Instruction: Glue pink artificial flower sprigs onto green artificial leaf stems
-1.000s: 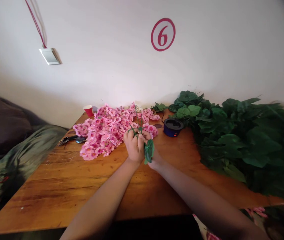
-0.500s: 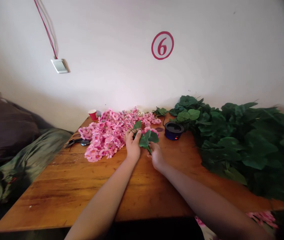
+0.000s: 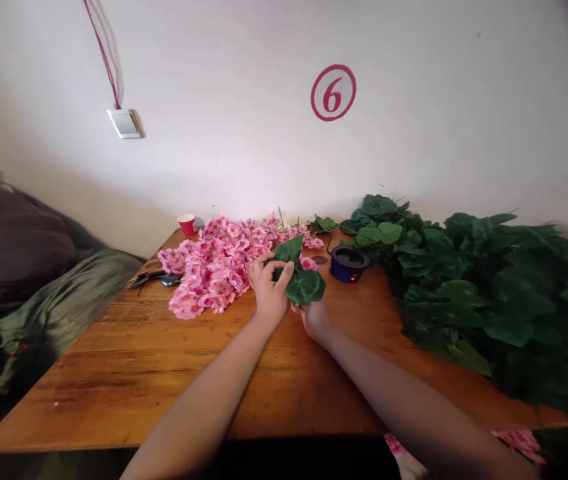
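Note:
My left hand (image 3: 270, 285) is closed round a sprig of green leaves (image 3: 303, 285), its thumb and fingers against the stems and upper leaves. Just to the right and lower, my right hand (image 3: 314, 317) is closed beneath the same sprig, its fingertips partly hidden by the leaves. A pink bloom shows beside the leaves. Left of and behind my hands lies a heap of pink flowers (image 3: 219, 267). A small dark blue pot (image 3: 349, 263) with a lit red light stands right of the sprig.
A large pile of green leaves (image 3: 469, 287) covers the right of the wooden table (image 3: 164, 387). Dark-handled pliers (image 3: 147, 277) and a red cup (image 3: 187, 225) are at the left back. Filled bags (image 3: 69, 300) stand beyond the left edge; pink flowers lie below the right front edge.
The sprig has turned, so its leaves spread wider and face me between my hands. My left hand has shifted slightly right, and my right hand is now more covered by leaves.

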A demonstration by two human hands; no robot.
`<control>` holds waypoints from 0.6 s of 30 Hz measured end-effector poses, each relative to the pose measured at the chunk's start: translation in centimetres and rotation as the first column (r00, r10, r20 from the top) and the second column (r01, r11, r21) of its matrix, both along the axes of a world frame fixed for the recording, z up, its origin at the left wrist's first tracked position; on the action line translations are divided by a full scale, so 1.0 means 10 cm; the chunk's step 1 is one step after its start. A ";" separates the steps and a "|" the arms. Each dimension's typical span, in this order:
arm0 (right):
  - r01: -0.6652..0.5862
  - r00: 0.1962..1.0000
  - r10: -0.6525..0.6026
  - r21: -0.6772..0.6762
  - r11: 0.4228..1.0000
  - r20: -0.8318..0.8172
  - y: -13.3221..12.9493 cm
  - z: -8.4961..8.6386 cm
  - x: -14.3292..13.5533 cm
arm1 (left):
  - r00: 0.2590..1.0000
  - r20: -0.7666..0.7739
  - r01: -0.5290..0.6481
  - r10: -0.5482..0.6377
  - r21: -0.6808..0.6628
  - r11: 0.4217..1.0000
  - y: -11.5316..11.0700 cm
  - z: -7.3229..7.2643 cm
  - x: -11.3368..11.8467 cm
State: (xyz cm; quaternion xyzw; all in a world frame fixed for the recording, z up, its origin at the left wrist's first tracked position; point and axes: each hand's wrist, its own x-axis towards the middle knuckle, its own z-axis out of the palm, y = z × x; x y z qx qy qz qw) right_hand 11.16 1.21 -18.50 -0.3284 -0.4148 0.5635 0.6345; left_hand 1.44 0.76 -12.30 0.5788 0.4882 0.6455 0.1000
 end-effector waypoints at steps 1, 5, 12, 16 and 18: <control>-0.016 0.999 0.016 -0.014 1.000 -0.034 0.00 0.00 0.00 | 1.000 -0.027 -0.004 0.004 0.006 1.000 -0.01 -0.01 0.01; -0.086 0.992 0.081 -0.046 0.995 -0.091 -0.02 0.02 0.01 | 0.999 -0.052 -0.015 0.014 -0.010 1.000 -0.02 -0.09 0.06; -0.132 0.988 0.131 -0.010 0.991 -0.084 -0.01 0.01 0.04 | 0.999 -0.020 -0.024 0.025 0.027 0.999 -0.04 -0.09 0.05; -0.116 0.992 0.117 0.029 0.993 -0.045 -0.01 0.00 0.06 | 0.994 -0.095 -0.054 0.061 0.075 0.996 -0.09 -0.03 0.07; -0.092 0.995 0.093 0.038 0.995 -0.027 -0.01 -0.01 0.06 | 0.991 -0.114 -0.064 0.073 0.082 0.995 -0.11 -0.03 0.09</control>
